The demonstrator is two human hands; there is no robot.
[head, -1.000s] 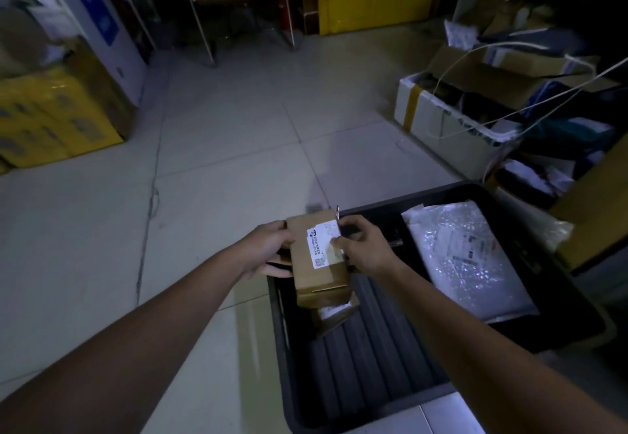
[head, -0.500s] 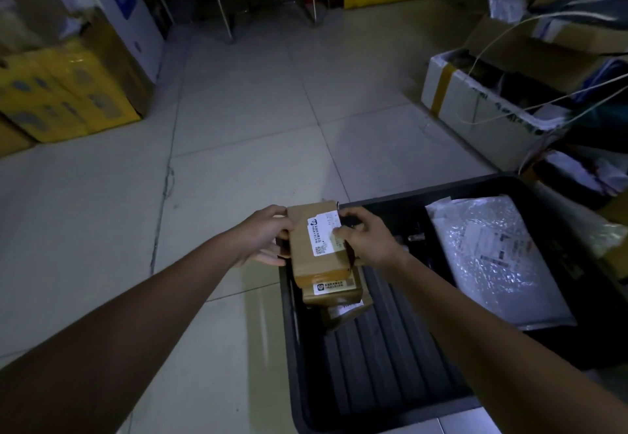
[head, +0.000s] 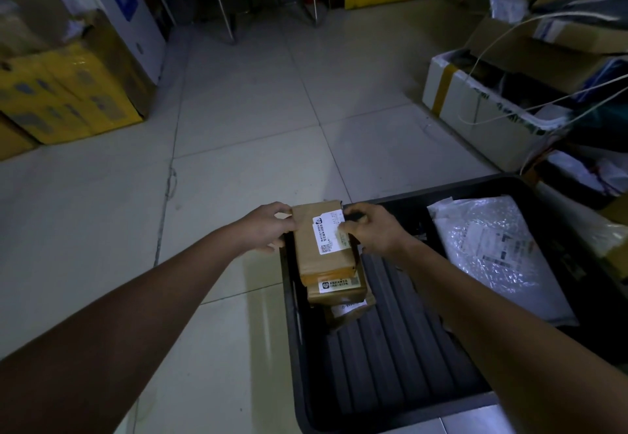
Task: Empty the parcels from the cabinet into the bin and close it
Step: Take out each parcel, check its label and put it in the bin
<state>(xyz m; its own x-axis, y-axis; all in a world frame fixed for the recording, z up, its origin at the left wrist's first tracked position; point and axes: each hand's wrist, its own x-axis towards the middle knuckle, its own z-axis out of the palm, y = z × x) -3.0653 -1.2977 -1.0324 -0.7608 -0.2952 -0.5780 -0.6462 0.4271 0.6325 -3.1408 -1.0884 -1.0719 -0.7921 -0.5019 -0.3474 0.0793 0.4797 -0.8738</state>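
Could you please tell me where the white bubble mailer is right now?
Head view: the bubble mailer lies inside the black bin, on its right side, right of the stacked cardboard parcels.

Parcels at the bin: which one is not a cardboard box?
The white bubble bag in the bin's right side; the others are brown boxes, stacked between left hand and right hand.

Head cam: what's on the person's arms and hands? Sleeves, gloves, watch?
Nothing worn that shows. Left hand and right hand: no gloves, rings or watch visible; left forearm and right forearm bare to the frame edge, no sleeves.
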